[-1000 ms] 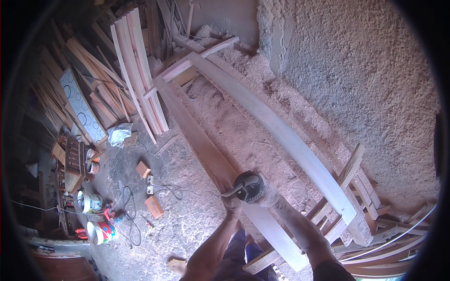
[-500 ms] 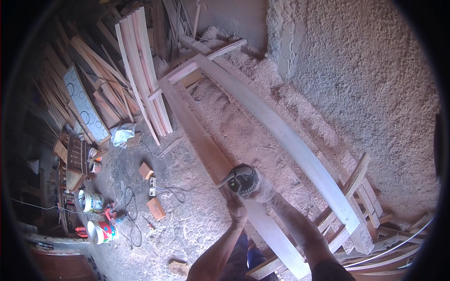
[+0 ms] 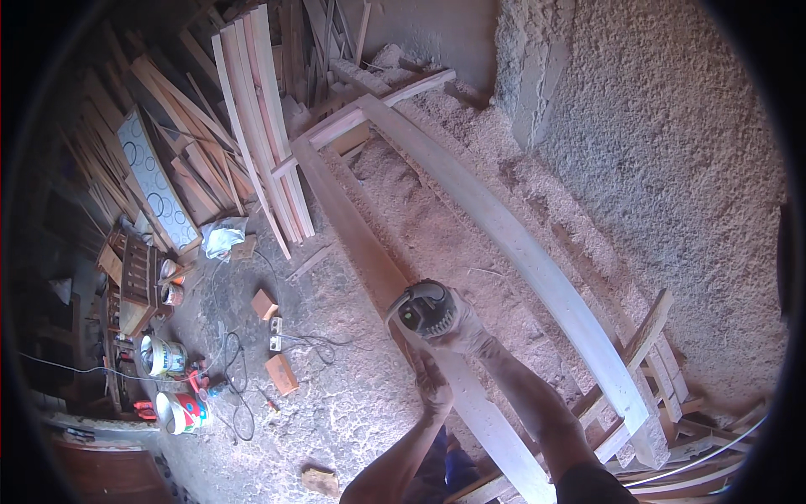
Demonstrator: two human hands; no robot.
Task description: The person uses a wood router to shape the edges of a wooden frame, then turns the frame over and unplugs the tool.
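A dark, round-bodied power tool (image 3: 422,309) with a ridged rim is held at the left-hand long, pale wooden plank (image 3: 487,416), partway along its length. The tool is gripped at its right side by the right hand (image 3: 464,332), whose fingers are clamped on it and partly hidden. The left hand (image 3: 431,385) is placed at the plank's left edge, just below the tool; whether its fingers are closed on the plank or on the tool cannot be told. A 2nd long, pale wooden plank (image 3: 520,244) is seen to the right, apart from both hands. At the far end, both planks are met by a pale wooden crossbar (image 3: 334,126). On the grey, dusty floor (image 3: 344,420), 2 orange-brown rectangular blocks (image 3: 281,375) are seen near a white socket strip (image 3: 275,334).
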